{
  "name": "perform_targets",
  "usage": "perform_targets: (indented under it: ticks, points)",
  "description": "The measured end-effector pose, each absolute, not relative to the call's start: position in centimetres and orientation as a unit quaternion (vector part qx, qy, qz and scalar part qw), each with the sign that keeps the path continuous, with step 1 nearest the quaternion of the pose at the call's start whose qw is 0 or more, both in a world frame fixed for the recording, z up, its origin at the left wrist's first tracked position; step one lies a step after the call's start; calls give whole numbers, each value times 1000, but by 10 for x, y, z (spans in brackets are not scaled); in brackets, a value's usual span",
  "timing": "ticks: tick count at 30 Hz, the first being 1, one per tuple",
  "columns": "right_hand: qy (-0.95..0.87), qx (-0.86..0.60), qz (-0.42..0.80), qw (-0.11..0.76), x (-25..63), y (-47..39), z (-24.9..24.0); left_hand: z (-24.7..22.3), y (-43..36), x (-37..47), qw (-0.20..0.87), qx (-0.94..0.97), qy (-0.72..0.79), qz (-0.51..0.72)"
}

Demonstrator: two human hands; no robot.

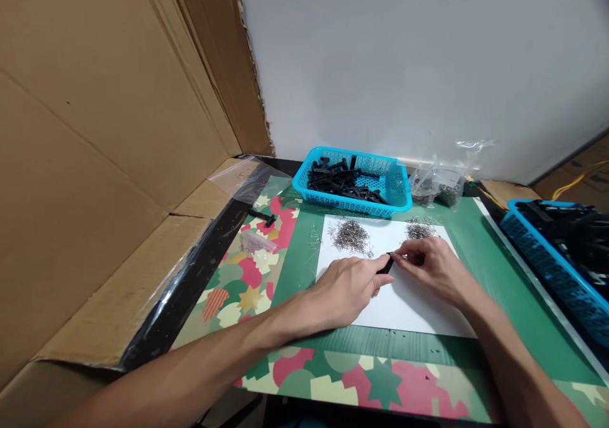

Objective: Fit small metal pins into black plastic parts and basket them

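Observation:
Between the thumb and fingers of my left hand [349,288] is a small black plastic part [386,264], held just above a white sheet [399,311]. My right hand [431,266] touches the part's far end with thumb and forefinger pinched together; whatever is between those fingertips is too small to make out. Beyond my left hand, a pile of tiny metal pieces [351,235] lies on the sheet. A second, smaller metal pile [419,230] sits right behind my right hand.
A blue basket [352,207] of black plastic parts stands at the back. Plastic bags [440,187] with metal pieces are beside it. Another blue basket [547,269] is at the right. On the left lie a black part [262,217] and a small clear bag [257,243], near a cardboard wall [109,98].

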State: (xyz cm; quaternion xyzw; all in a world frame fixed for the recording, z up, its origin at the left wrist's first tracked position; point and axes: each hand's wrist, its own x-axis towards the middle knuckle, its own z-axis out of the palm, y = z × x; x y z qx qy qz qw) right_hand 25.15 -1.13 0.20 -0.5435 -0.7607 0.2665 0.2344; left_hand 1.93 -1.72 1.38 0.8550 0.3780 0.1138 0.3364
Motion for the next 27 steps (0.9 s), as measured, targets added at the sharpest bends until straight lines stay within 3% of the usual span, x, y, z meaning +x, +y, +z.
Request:
perform_targets:
  ticks: [8,13,19,23,27]
  points:
    - [-741,-561,281,238,264,-9,0,23,-19,21,340,846,398,103]
    - [-674,-606,219,362,263,-12,0,21,-21,20,326,852,397,103]
    - [-629,-527,267,506,252,-16,-1,13,-22,20,321,860,380,113]
    - [-650,-550,226,472,253,-16,-5,13,-21,19,322,867,362,116]
    - [-624,-588,266,440,254,-17,-6,16,-21,20,333,867,352,114]
